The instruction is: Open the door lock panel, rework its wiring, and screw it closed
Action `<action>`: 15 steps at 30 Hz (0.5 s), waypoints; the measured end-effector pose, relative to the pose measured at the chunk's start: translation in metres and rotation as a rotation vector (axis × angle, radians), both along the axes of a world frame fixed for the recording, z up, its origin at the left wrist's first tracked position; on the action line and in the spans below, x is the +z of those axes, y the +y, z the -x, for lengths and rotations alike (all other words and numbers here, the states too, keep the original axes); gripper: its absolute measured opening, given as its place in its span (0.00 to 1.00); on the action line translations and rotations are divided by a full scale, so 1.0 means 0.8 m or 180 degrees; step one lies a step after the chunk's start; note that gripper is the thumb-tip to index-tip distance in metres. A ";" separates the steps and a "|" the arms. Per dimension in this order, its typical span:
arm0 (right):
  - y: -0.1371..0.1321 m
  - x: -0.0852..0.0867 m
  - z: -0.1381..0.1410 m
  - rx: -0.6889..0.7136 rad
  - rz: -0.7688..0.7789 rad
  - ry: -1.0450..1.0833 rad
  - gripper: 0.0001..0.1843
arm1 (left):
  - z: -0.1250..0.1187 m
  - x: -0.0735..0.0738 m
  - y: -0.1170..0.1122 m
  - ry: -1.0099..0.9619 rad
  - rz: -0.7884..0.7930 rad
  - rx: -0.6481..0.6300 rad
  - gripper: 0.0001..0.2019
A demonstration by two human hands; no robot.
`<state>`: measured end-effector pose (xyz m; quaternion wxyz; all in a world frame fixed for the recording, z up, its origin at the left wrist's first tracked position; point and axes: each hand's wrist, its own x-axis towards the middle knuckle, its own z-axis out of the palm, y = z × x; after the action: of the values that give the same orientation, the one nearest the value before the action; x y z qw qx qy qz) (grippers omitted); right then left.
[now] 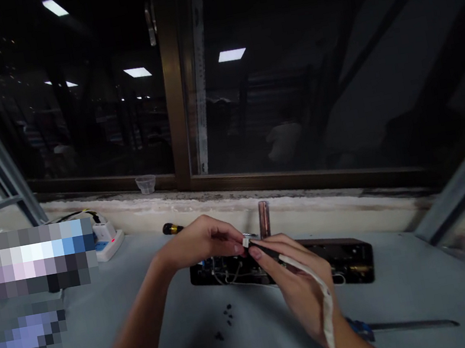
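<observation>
My left hand [208, 239] is closed in a pinch at the small white end piece of a cord. My right hand [301, 282] grips the black section [266, 248] just behind that end. From there the white cord [328, 313] runs over the back of my right hand and out at the bottom edge. Beneath both hands lies a long black housing [363, 253], open upward, with thin wires and small parts inside. My hands cover its middle. Several tiny black screws [228, 316] lie nearer to me on the table. A screwdriver [412, 324] with a blue handle rests beside my right forearm.
A copper-coloured cylinder [264, 219] stands behind the housing. Left of it lies a black and yellow tool end [171, 228]. A white power strip [110, 247] sits at the back left, a clear cup [146, 184] on the window ledge. Metal frames flank the table [139, 310].
</observation>
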<state>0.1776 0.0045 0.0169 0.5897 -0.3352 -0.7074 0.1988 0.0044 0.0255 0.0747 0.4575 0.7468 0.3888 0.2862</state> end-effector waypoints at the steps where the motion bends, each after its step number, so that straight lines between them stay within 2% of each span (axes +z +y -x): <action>1: -0.002 0.002 -0.001 0.0022 0.0019 0.0019 0.08 | -0.002 -0.001 -0.001 -0.0118 0.0058 -0.0021 0.06; 5: -0.002 0.009 -0.002 0.0143 0.0036 0.0008 0.07 | -0.006 -0.007 0.000 -0.0458 0.0237 -0.0116 0.07; 7: -0.002 0.009 -0.001 0.0306 0.0321 0.0096 0.08 | -0.008 -0.005 -0.001 -0.0473 0.0162 -0.0041 0.08; 8: -0.003 0.008 -0.001 0.0471 0.0620 0.0234 0.10 | -0.009 -0.002 -0.003 -0.0494 0.0075 0.0043 0.08; 10: -0.008 0.003 -0.005 0.0983 0.1570 0.0608 0.17 | -0.009 0.005 -0.005 -0.0623 -0.0201 0.0307 0.08; 13: -0.026 -0.009 -0.026 0.2117 0.3134 0.0870 0.27 | -0.003 0.015 -0.006 -0.0950 -0.0776 0.0967 0.08; 14: -0.033 -0.012 -0.037 0.2503 0.3424 0.0753 0.31 | -0.001 0.017 -0.005 -0.1062 -0.0916 0.1203 0.07; 15: -0.040 -0.015 -0.049 0.2669 0.3579 0.0528 0.32 | 0.002 0.017 -0.004 -0.1185 -0.1011 0.1419 0.07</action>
<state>0.2164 -0.0275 0.0048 0.2528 -0.2720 -0.5196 0.7695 0.0027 0.0227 0.0887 0.3247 0.6402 0.4028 0.5679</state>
